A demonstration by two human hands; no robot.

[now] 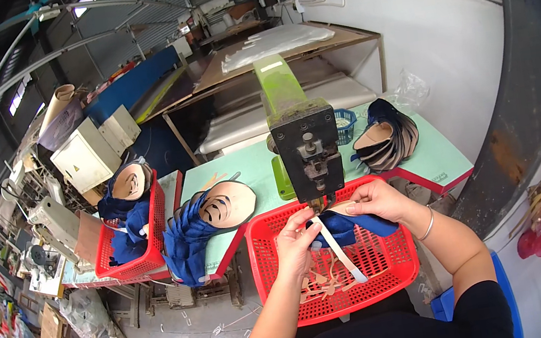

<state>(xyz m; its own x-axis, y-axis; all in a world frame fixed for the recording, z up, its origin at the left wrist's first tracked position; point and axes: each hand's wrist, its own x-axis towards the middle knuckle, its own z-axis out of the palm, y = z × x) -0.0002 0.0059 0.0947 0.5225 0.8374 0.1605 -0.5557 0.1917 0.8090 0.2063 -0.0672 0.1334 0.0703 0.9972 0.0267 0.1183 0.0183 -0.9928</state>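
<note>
I'm watching the two hands working right under the press head. The left hand [294, 238] is pinching the blue piece [354, 225] from the near side, fingers curled onto it, and a pale strap [339, 253] is trailing out below that grip toward me, over the red basket [395, 269]. The right hand [375, 201] is clamping the same blue piece from the far side, thumb and fingertips closed on its upper edge, a bracelet [428, 224] sitting on the wrist behind it. So both hands are grasping the piece, and it is sitting between them, just under the press [306, 150].

What I'm worrying about: the fingertips of both hands are very close to the tool tip directly above the grip. If the head comes down while they are that near, I judge a pinch is the main danger. The strap is hanging loose below the left grip; I'm guessing it could snag on the basket mesh or on the tan offcuts [318, 287] lying beneath it, and tug the piece out of line.

Further from the grip, to the left, a stack of blue-and-tan uppers [211, 215] is overhanging the table [246, 165] edge and looks liable to slide off. Beyond the right hand, another stack [387, 135] is resting by a small blue basket [346, 124].
</note>
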